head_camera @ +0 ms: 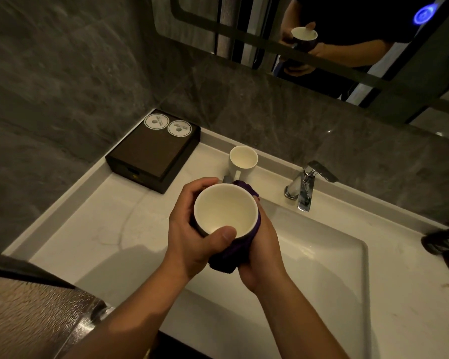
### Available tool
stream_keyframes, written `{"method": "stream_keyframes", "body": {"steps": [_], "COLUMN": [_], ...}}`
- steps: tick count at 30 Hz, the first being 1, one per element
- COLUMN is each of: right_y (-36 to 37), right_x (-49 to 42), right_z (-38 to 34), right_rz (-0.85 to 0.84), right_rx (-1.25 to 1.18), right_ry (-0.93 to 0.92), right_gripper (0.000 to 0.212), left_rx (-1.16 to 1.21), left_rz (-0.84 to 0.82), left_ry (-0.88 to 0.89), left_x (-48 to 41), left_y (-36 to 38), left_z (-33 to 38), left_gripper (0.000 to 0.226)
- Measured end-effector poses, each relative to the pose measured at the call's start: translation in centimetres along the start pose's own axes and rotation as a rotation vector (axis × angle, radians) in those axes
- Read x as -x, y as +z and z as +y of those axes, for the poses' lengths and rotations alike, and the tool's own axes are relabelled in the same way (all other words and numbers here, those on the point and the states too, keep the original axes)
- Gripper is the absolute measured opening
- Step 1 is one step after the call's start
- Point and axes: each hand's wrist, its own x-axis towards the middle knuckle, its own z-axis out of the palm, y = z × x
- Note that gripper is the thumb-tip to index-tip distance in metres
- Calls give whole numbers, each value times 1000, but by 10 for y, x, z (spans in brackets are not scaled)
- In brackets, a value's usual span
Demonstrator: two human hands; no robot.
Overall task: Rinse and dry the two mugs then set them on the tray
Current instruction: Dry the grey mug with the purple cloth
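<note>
My left hand grips a white mug over the left edge of the basin, thumb hooked over its near rim. A dark purple cloth is wrapped round the mug's right side and bottom, and my right hand holds it against the mug from below. The mug is upright and looks empty inside. A second white mug stands upright on the counter behind, its handle toward me. The dark tray sits in the back left corner with two round paper coasters on it.
A chrome tap stands at the back of the white basin. A dark bottle lies at the right edge of the counter. A mirror hangs above. A shiny metal object fills the lower left.
</note>
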Motion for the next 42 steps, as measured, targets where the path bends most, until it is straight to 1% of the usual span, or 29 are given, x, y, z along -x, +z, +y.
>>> {"method": "stream_keyframes", "body": {"steps": [3, 5, 7, 9, 11, 13, 15, 18, 21, 23, 24, 26, 28, 30, 32, 34, 35, 36, 37, 38, 39, 40, 42], "right_y": [-3, -4, -5, -8, -10, -13, -14, -22, -32, -37, -38, -40, -41, -41, -38, -36, -36, -36, -37, -39, -40, -40, -41], "right_x": [1, -1, -5, -8, -7, -4, -4, -10, -16, -21, -24, -29, -30, -30, -28, -28, -30, -31, -32, -31, -29, -27, -23], "right_z": [-3, 0, 6, 11, 14, 18, 23, 29, 25, 19, 15, 9, 1, -5, -11, -17, -20, -24, -25, -26, -23, -20, -10], "right_rz": [-28, 2, 60, 125, 170, 184, 165, 144, 138, 121, 94, 16, -10, -12, 3, 42, 56, 46, 29, 13, 9, 25, 93], "right_rx": [-14, -5, 58, 155, 232, 303, 382, 512, 740, 878, 917, 921, 806, 679, 644, 586, 497, 377, 258, 185, 171, 193, 286], "right_ry": [66, 10, -136, -312, -475, -630, -734, -845, -1066, -1196, -1219, -1177, -1007, -807, -694, -581, -467, -309, -155, -71, -72, -140, -391], "right_gripper": [33, 29, 20, 21, 24, 23, 31, 51, 53, 51, 50, 48, 45, 44, 44, 36, 31, 30, 33, 35, 36, 35, 32], "left_rx": [26, 11, -41, -73, -115, -264, -370, -372, -304, -220, -177, -146, -168, -208, -244, -269, -273, -273, -278, -292, -313, -334, -324], "left_rz": [4, -16, -27, -59, -133, -232, -295, -333, -313, -245, -199, -130, -135, -182, -200, -209, -217, -229, -245, -260, -274, -285, -295], "left_ry": [17, 11, -37, -92, -116, -99, -179, -306, -410, -457, -464, -421, -340, -281, -241, -198, -173, -146, -123, -113, -118, -141, -252], "left_x": [0, 0, -3, -5, -8, -12, -15, -18, -15, -10, -8, -3, 0, 2, 3, 5, 7, 8, 9, 9, 8, 6, 2], "left_y": [3, 6, 7, 3, -2, -3, 2, 10, 13, 13, 13, 13, 13, 11, 8, 6, 6, 7, 8, 8, 10, 12, 18], "left_z": [-2, -2, -1, 1, 6, 15, 23, 29, 27, 21, 18, 15, 16, 15, 11, 6, 5, 4, 4, 3, 3, 3, 5], "left_gripper": [77, 74, 87, 96, 94, 92, 91, 91, 87, 88, 88, 80, 73, 73, 74, 76, 78, 80, 82, 82, 80, 76, 72]}}
